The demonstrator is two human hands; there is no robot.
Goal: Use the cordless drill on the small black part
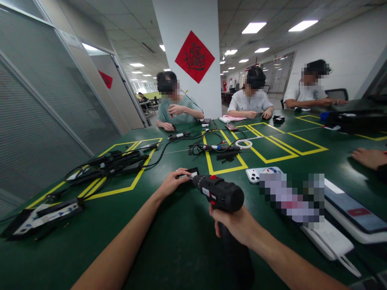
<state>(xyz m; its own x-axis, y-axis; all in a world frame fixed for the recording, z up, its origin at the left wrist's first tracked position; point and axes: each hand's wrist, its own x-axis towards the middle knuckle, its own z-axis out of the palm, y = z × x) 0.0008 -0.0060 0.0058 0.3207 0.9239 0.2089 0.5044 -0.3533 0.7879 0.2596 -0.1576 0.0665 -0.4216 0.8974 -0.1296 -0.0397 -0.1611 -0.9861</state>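
My right hand (231, 221) is wrapped round the grip of a black cordless drill (219, 193) with red buttons. The drill's chuck points left and away from me, and its tip reaches a small black part (195, 170) with a pale patch on the green table (169, 241). My left hand (173, 182) has its fingers closed on the left side of that part. The drill's nose hides some of the part, so its exact kind does not show. Whether the bit touches it cannot be made out.
Black cables and devices (115, 167) lie at left, beside a black-and-white part (45, 217). More cables (211, 147) lie ahead. Phones (356, 205) and a white power bank (329, 237) are at right. Several people sit around; one person's hand (369, 158) rests at right.
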